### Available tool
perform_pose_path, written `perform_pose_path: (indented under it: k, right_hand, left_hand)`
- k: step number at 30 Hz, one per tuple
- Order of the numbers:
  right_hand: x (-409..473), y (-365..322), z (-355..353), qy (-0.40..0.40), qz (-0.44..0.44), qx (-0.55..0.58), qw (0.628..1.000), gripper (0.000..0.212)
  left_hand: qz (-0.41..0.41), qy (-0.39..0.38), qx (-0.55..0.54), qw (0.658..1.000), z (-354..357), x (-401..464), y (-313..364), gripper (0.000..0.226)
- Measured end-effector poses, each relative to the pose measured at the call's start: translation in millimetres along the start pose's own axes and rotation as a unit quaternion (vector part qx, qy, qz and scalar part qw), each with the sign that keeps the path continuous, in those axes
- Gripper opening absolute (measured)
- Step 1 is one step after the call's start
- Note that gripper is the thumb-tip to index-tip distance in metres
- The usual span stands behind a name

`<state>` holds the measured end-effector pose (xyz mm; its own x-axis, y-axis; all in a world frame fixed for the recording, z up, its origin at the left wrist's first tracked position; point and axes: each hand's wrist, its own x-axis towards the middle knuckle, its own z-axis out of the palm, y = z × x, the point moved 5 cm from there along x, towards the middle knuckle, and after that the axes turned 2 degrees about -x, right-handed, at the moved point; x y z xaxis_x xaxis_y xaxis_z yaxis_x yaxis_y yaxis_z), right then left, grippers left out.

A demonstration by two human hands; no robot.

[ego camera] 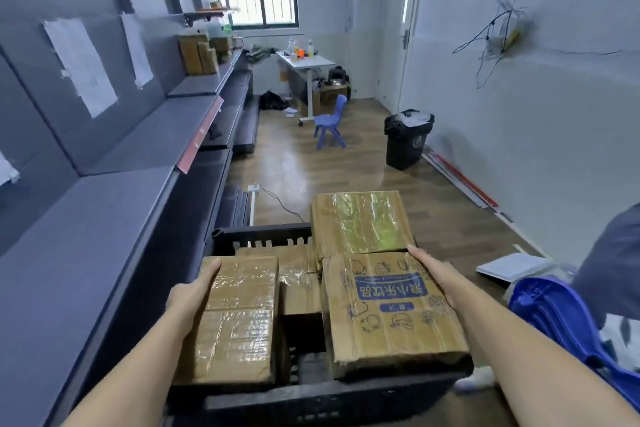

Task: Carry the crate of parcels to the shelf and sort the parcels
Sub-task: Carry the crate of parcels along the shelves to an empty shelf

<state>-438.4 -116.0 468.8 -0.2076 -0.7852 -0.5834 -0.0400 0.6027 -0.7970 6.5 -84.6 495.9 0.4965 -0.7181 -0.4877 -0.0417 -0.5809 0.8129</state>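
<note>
While my left hand [194, 291] and right hand [431, 272] lie flat against taped parcels, crate [263, 236] (loaded, probably heavy): grip rims.

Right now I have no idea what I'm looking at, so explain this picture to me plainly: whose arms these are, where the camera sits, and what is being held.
There is no machine here. One camera, worn on a person's head, looks forward and down, so the two bare arms are that person's own. The left hand and right hand lie along the outer sides of taped cardboard parcels packed in a black plastic crate; whether the fingers grip the crate's sides is hidden. One parcel carries blue print. Grey shelves run along the left. Further off stand a small blue chair and a black bin.
</note>
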Motion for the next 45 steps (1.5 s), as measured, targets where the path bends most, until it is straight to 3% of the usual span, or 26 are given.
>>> perform_pose_path:
  k: [9, 20, 25, 39, 42, 45]
  right_hand:
    - [-51, -110, -22, -0.065, -0.036, -0.018, 0.997, 0.046]
    - [-14, -193, -37, -0.070, -0.078, -0.052, 0.993, 0.037]
    - [27, -234, -25, -0.045, -0.094, -0.069, 0.992, 0.031]
    - [188, -381, 54, -0.029, -0.092, -0.047, 0.994, 0.038]
    - [225, -421, 66, -0.024, -0.093, -0.057, 0.994, 0.039]
    - [268, -460, 81, -0.019, -0.089, -0.068, 0.994, 0.038]
  left_hand:
    - [0.083, -0.017, -0.035, 0.996, -11, -53, 105, 0.083]
    - [0.095, -0.017, -0.077, 0.992, 2, -46, 164, 0.091]
    - [0.104, -0.027, -0.117, 0.987, 23, -1, 198, 0.074]
    - [0.118, -0.038, -0.114, 0.986, 69, 198, 356, 0.096]
    - [0.128, -0.037, -0.133, 0.982, 82, 237, 393, 0.091]
    - [0.132, -0.027, -0.127, 0.983, 99, 283, 426, 0.103]
